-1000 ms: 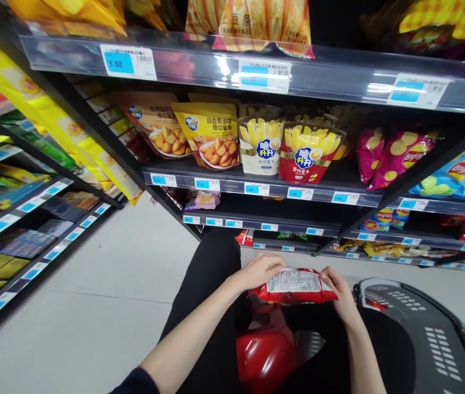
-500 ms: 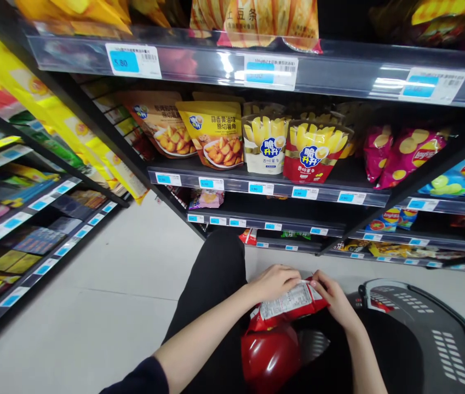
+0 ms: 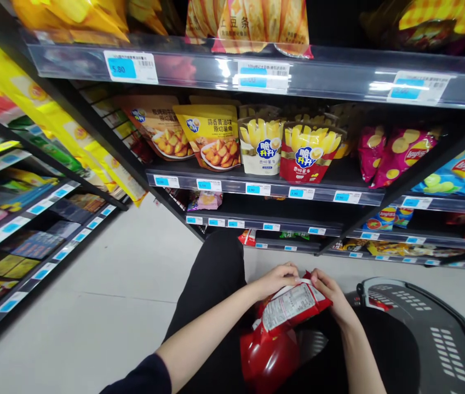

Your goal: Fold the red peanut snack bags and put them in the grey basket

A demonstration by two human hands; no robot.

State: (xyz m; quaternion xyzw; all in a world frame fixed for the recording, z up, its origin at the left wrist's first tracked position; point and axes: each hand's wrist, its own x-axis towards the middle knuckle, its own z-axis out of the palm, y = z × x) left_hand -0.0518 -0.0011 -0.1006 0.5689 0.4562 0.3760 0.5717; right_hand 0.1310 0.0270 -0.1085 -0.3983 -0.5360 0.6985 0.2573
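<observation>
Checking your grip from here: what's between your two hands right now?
In the head view, a red snack bag, tilted with its white label side up, spans the gap between the left hand and right hand; both pinch its top edge.

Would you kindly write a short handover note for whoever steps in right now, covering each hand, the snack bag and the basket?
Left hand: grips the upper left edge of the red snack bag.
Right hand: grips the bag's upper right edge.
The bag is tilted, its printed white label panel facing up, held low in front of the person, above a glossy red object.
Grey shopping basket sits on the floor to the right.
Done: bag is in hand, off the shelves.
Left: bag is not in the basket and not on a shelf.
</observation>
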